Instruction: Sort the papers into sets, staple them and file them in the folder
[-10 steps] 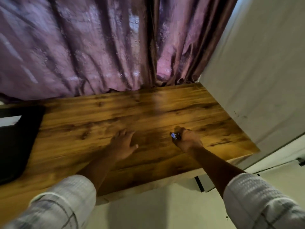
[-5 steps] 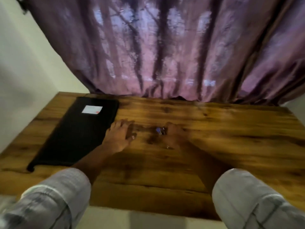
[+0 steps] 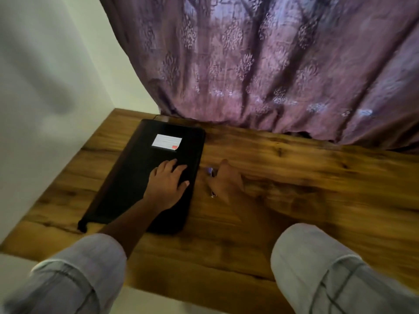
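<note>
Up close, two pale checked sleeves, the left sleeve [image 3: 74, 275] and the right sleeve [image 3: 328, 268], reach forward over the near edge of a wooden counter [image 3: 294, 177]. Beyond them, the person's left hand [image 3: 167, 182] lies flat, fingers spread and straight, on the cover of a black folder [image 3: 127, 182] that rests closed on the counter's left side. The right hand [image 3: 226, 182] sits on the bare wood just beside the folder's right edge, its fingers curled around a small bluish object [image 3: 210, 171]. Motion blur hides what the object is, though a stapler would suit the job. Farther up the cover, a white label [image 3: 166, 141] with a red corner faces the camera. Behind the counter hangs a patterned purple curtain [image 3: 272, 64], with a white wall [image 3: 45, 87] to the left.

No papers are in view, sorted or otherwise. With the folder shut and a palm resting on it, the work looks to be either at its very end, with the sets filed inside, or not yet begun. From this angle it cannot be told which, since the folder's contents are hidden.
</note>
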